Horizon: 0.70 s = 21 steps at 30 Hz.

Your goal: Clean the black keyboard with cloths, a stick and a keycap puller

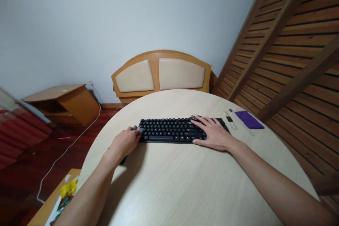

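Observation:
A black keyboard [169, 130] lies lengthwise across the round, pale table [164, 180]. At its left end, my left hand [127, 139] is closed on a dark tool with grey rounded tips [141, 131]. These tips touch or nearly touch the leftmost keys; a black end shows below the wrist, and the fingers hide the middle. My right hand [213, 133] lies flat with fingers spread over the keyboard's right end, covering many keys there. Behind the keyboard, part of a thin black cable [195, 116] shows near my right fingertips.
Right of the keyboard lie a bundled white cable [234, 124], a thin stick-like tool [243, 125] and a folded purple cloth [249, 119]. A padded headboard [156, 56] stands behind the table. Slatted wood [291, 53] leans at right. Something yellow [69, 188] sits low at left.

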{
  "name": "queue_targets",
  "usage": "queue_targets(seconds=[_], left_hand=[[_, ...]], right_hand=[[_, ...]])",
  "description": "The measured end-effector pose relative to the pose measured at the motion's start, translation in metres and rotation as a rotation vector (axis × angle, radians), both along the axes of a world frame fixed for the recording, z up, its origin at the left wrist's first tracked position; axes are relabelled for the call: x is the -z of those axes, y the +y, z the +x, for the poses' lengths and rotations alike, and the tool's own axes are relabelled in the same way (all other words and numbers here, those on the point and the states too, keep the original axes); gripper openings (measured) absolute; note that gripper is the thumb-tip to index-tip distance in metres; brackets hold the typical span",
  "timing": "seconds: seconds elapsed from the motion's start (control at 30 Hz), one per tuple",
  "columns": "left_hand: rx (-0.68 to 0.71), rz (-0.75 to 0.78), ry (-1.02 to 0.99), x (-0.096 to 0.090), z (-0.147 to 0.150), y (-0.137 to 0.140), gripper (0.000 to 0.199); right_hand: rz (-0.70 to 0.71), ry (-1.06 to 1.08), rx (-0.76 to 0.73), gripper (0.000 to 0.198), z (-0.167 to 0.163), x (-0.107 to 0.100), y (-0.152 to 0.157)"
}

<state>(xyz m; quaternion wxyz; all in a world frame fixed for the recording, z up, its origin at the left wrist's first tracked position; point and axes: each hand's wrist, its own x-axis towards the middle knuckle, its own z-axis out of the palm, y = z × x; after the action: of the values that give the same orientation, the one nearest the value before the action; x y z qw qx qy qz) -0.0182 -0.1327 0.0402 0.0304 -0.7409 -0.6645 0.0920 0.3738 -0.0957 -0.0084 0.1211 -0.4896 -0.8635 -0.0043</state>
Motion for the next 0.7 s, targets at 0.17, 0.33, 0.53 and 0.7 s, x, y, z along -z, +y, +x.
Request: queue_targets(seconds=[0.17,0.33,0.53,0.7], left_hand=[[0.012,-0.09,-0.062,-0.019,-0.001,-0.011,0.031],[0.003,0.023,-0.089,-0.038,0.001,-0.005,0.035],[0.055,0.232,-0.154,-0.023,0.024,0.035,0.042],[0.075,0.238,-0.133,0.002,0.034,0.06,0.037]], right_hand=[[0.008,0.002,-0.002,0.088,0.001,0.004,0.001],[0.024,-0.002,-0.004,0.087,0.001,0.005,0.002],[0.044,0.002,-0.003,0.085,0.001,0.005,0.002],[0.046,0.011,-0.006,0.085,0.001,0.006,0.001]])
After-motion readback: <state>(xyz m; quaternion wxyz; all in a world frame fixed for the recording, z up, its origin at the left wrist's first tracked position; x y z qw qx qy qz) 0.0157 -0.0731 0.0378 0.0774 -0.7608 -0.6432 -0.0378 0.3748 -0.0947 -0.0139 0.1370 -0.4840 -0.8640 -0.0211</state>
